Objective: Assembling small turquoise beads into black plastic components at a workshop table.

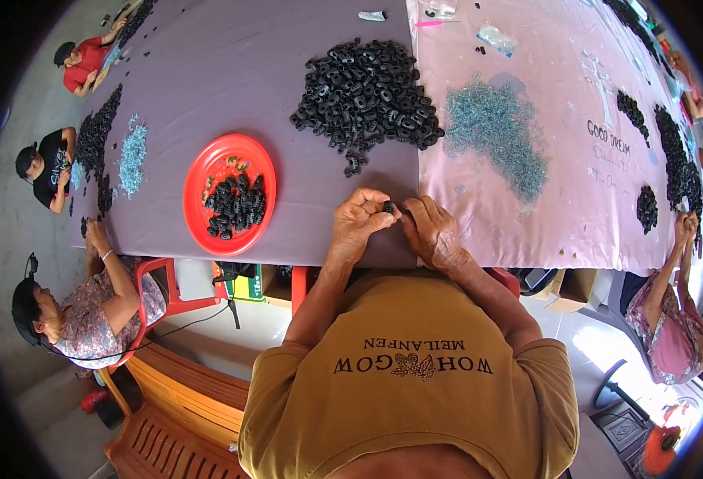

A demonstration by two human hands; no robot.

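Observation:
My left hand (pixel 359 219) and my right hand (pixel 431 231) meet at the near table edge, fingertips pinched together on one small black ring-shaped part (pixel 388 207). Just beyond them lies a big heap of the same black parts (pixel 367 92) on the purple cloth. To the right of that heap a pile of small silvery metal clips (pixel 499 136) is spread over the pink cloth. A red plate (pixel 208 172) at my left holds several black parts.
The long table (pixel 232 72) has a purple cloth and a pink cloth (pixel 559 199). Other people sit at the left and right sides with their own black and silvery piles. An orange-brown bench (pixel 176 407) stands at lower left.

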